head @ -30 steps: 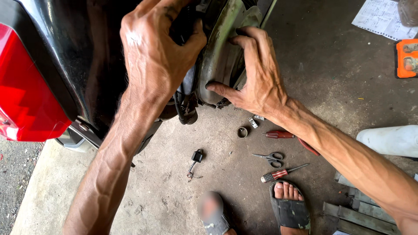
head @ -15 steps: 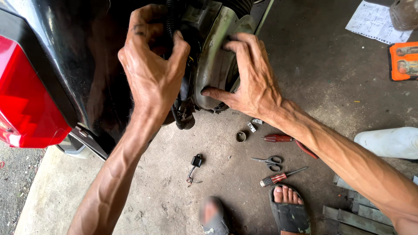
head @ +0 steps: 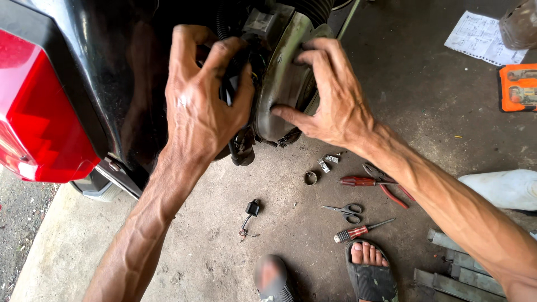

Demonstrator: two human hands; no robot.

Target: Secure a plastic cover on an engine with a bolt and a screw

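A black motorcycle body panel (head: 112,84) with a red tail light (head: 39,123) fills the upper left. My left hand (head: 201,100) reaches behind the panel and grips a bundle of black cables (head: 235,89) next to a grey curved metal cover (head: 282,89). My right hand (head: 330,95) is spread on that cover, thumb pressed against its lower face and fingers hooked over its upper edge.
On the concrete floor lie a small black connector with wires (head: 251,210), a metal ring (head: 310,178), scissors (head: 345,210), red-handled screwdrivers (head: 361,229), red pliers (head: 391,190), a paper sheet (head: 484,39), an orange case (head: 517,86) and my sandalled foot (head: 369,268).
My left hand has slid lower and to the right, closing on the cables. My right hand has shifted up along the grey cover.
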